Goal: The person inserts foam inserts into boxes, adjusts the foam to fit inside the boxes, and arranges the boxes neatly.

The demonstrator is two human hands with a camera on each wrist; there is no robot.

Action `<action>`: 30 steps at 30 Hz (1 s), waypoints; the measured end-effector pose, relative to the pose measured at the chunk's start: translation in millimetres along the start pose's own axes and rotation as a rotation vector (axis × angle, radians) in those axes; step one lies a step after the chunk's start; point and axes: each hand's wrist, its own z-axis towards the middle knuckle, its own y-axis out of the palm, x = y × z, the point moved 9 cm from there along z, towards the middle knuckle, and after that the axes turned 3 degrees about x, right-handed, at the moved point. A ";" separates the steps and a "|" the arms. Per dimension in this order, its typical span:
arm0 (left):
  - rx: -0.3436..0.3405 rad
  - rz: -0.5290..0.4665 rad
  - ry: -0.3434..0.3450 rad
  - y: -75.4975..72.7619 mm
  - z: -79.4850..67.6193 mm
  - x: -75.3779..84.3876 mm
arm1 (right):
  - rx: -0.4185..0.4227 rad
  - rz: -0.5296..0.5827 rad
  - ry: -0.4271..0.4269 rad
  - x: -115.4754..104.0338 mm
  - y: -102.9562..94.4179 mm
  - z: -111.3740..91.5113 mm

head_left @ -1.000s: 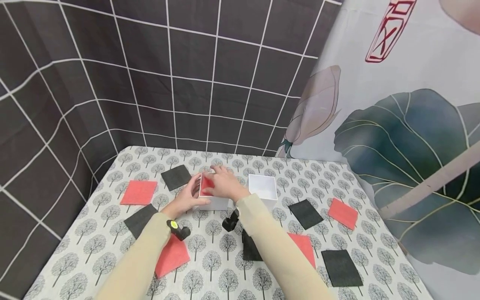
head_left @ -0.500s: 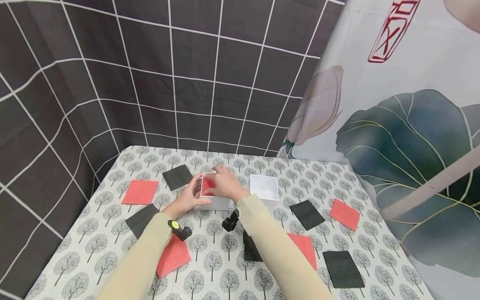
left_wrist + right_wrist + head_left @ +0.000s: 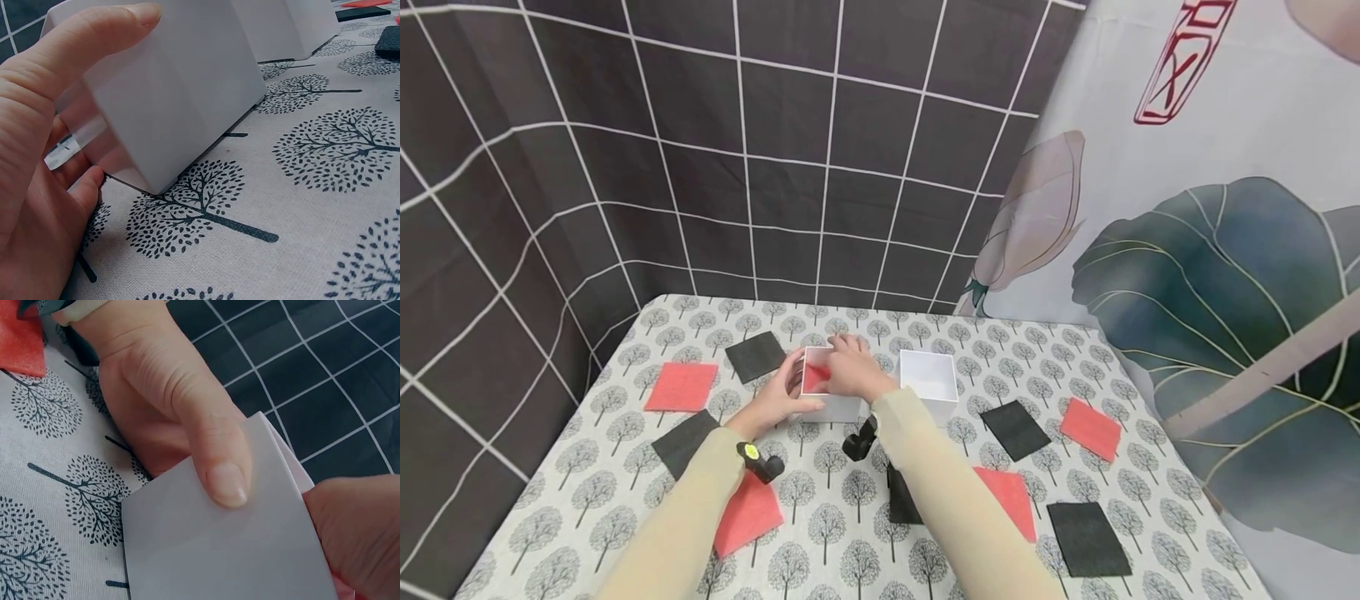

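My left hand [image 3: 773,402] grips a white open-topped box [image 3: 835,410] from its left side. In the left wrist view its thumb lies across the front wall, and the fingers go round the side near the tabletop. A red cloth square [image 3: 814,379] shows inside the box, below the rim. My right hand [image 3: 856,372] reaches over the rim into the box, its fingers bent down by the cloth. Box wall and hand hide the right fingertips, so I cannot tell if they pinch the cloth. In the right wrist view the right hand [image 3: 359,528] enters at the box's edge.
A second white box [image 3: 928,377] stands just right of the first. Several red cloth squares [image 3: 681,387] and black cloth squares [image 3: 1013,430] lie spread over the tree-print tablecloth [image 3: 823,529]. A dark grid curtain [image 3: 782,192] hangs behind.
The right fingers have shifted slightly inside the box. The red cloth sits lower, with more white inner wall showing above it. The left hand keeps its place on the box.
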 end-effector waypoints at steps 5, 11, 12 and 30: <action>0.002 -0.001 0.007 0.3 0.7 -1.3 | 0.067 0.073 -0.026 2.6 -5.0 -3.6; 0.008 -0.012 0.022 0.7 0.5 -1.7 | 0.128 0.230 -0.016 10.3 -11.0 -11.8; 0.009 -0.012 0.021 0.6 0.3 -1.9 | 0.138 0.248 -0.016 11.2 -12.6 -13.5; -0.029 -0.024 0.037 3.6 -4.3 10.1 | 0.274 0.409 -0.052 26.6 -44.6 -53.8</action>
